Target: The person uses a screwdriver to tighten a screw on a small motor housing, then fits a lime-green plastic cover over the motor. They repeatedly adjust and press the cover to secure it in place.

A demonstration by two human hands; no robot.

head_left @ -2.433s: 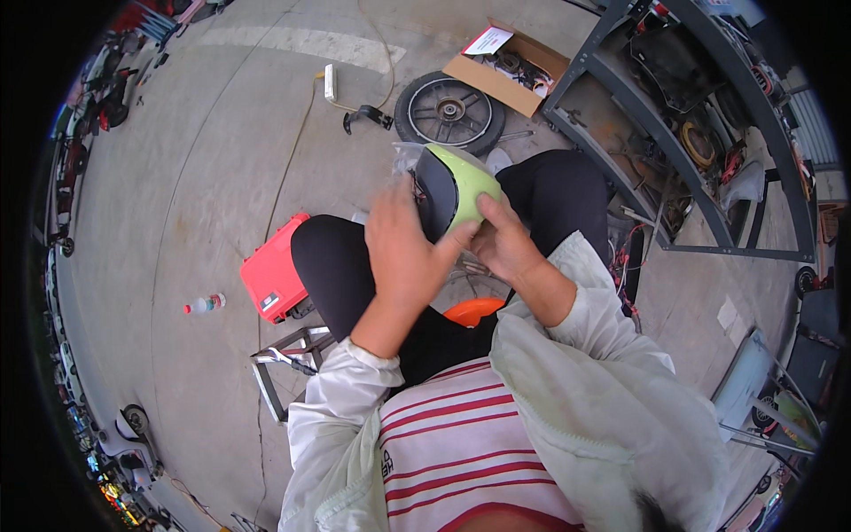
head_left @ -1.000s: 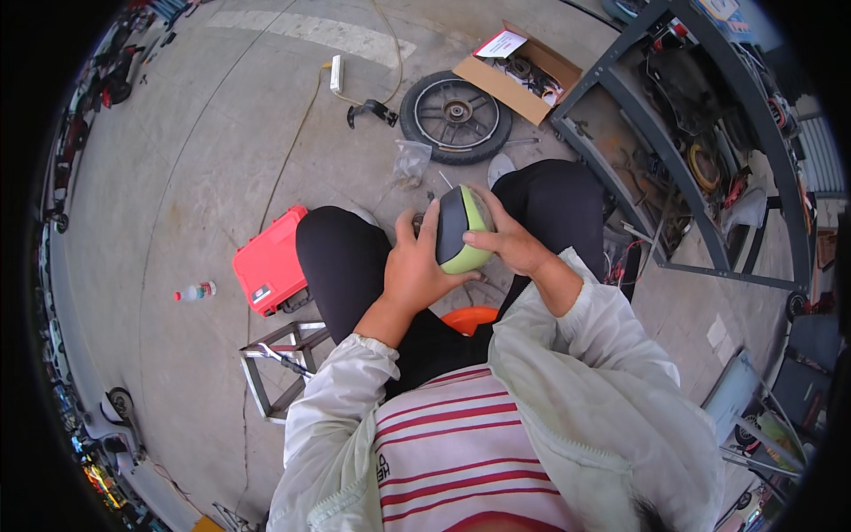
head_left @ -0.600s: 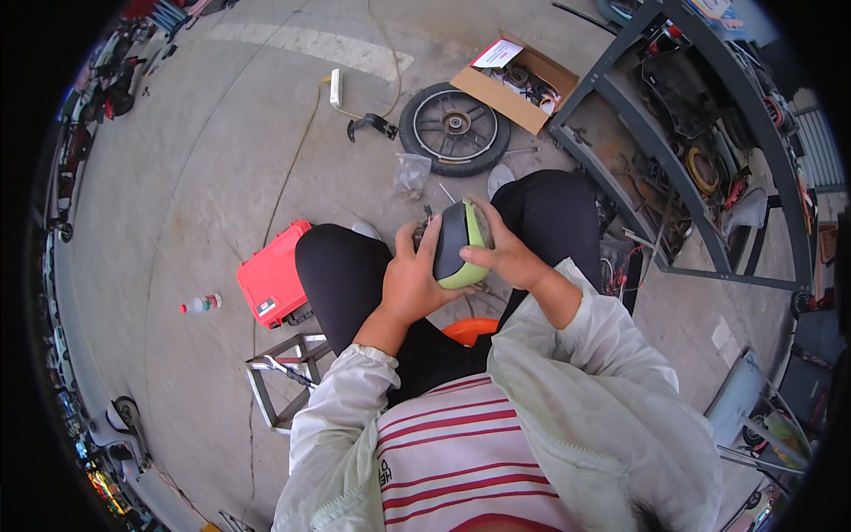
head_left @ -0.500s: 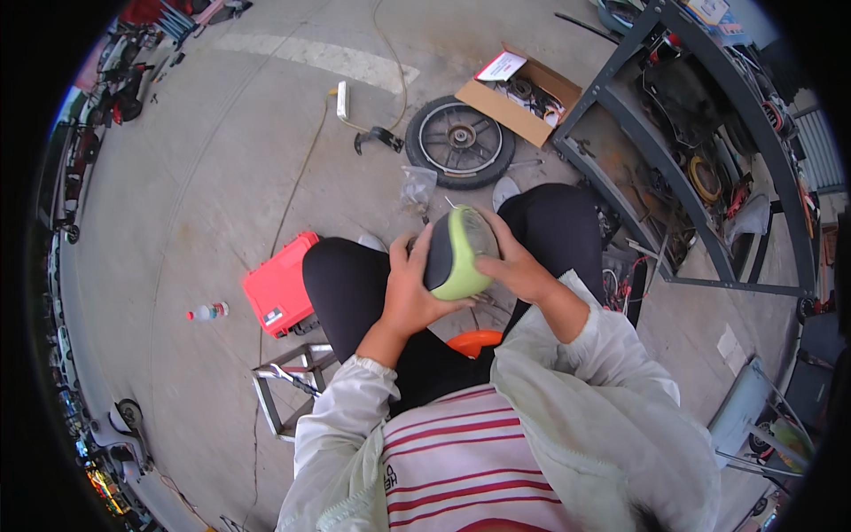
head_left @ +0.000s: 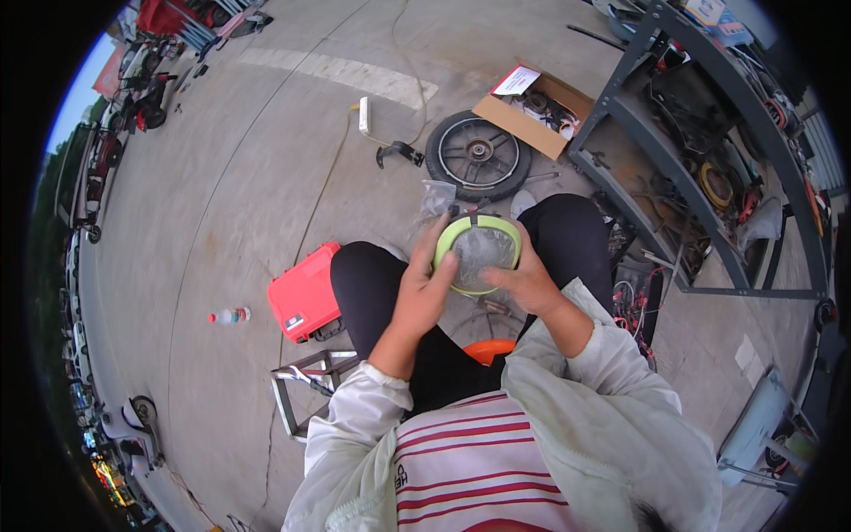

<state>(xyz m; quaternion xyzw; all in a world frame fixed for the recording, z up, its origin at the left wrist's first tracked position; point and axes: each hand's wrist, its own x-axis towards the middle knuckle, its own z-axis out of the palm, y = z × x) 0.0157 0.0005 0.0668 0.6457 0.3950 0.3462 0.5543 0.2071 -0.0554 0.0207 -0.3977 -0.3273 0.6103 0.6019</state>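
The grey concrete floor (head_left: 222, 213) around me is scored by long dark lines and crossed by a worn, pale stripe (head_left: 341, 73). A dark grey metal rack (head_left: 612, 105) stands along one side, its shelves crowded, with ribbed panelling (head_left: 823, 146) just beyond. Opposite, I look out on parked vehicles (head_left: 93, 186), dark greenery (head_left: 55, 177) and blue sky (head_left: 78, 99). Soft daylight falls evenly.

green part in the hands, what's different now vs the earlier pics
The green part has been turned: its dark grey side showed beside the green before, and now its clear-looking face, ringed by green, points up toward the camera. The left hand and right hand hold it, as just before. The red case, wheel and bottle stayed on the floor.
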